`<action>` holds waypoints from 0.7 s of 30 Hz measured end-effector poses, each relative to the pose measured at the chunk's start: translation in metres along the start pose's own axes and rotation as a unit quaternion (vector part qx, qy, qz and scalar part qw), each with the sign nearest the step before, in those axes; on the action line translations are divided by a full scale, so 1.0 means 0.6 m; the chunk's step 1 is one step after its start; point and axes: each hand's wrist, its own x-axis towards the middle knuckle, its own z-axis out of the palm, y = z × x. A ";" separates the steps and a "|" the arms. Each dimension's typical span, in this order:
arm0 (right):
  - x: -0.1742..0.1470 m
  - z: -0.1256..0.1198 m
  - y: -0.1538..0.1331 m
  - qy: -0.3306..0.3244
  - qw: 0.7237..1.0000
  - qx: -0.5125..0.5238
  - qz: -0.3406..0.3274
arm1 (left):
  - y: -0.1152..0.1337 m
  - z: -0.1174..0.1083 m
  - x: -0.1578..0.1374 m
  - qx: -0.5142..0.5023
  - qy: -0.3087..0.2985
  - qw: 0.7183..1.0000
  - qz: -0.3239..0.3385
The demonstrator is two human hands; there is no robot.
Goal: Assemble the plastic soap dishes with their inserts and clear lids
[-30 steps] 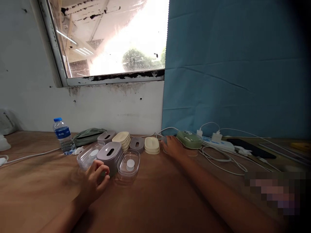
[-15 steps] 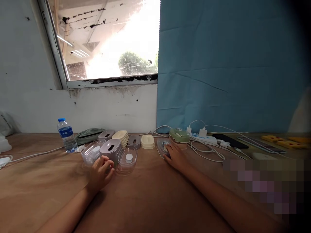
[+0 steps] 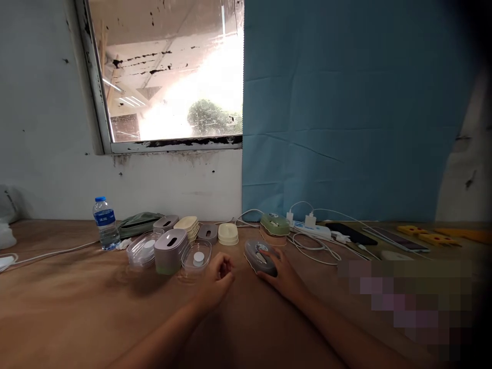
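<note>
My right hand (image 3: 282, 274) grips the right side of a grey oval container (image 3: 260, 259) with a see-through lid, its fingers over the top edge and thumb along the near side. The container rests on the table. My left hand (image 3: 221, 277) hovers to its left, fingers loosely curled and thumb apart, with nothing visible in it. Nearest to that hand is a clear lid with a white round knob (image 3: 198, 256). Beside it stands a lilac box with a slot in its top (image 3: 171, 251). A green lidded container (image 3: 274, 224) sits behind the grey one.
Clear lids (image 3: 142, 251), cream lids (image 3: 187, 225) and a small cream stack (image 3: 228, 234) stand at the back. A water bottle (image 3: 105, 225) and green pouch (image 3: 140, 224) are left. Cables (image 3: 315, 248), a power strip (image 3: 311, 229) and phones (image 3: 400, 239) lie right.
My right hand has brought the grey container nearer to me. My left hand has left the lilac box and moved right, towards the container. The camera view has shifted slightly.
</note>
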 end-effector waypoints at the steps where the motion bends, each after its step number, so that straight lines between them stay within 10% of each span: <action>1: -0.005 -0.004 0.000 -0.006 1.000 0.015 -0.006 | -0.006 0.002 0.000 0.019 -0.003 1.000 0.012; 11: -0.079 -0.066 -0.037 -0.183 0.961 0.132 -0.159 | -0.029 -0.033 -0.011 0.148 -0.101 0.974 0.138; 21: -0.080 -0.069 -0.040 -0.201 0.948 0.166 -0.185 | -0.071 -0.043 -0.010 0.065 -0.220 0.969 0.094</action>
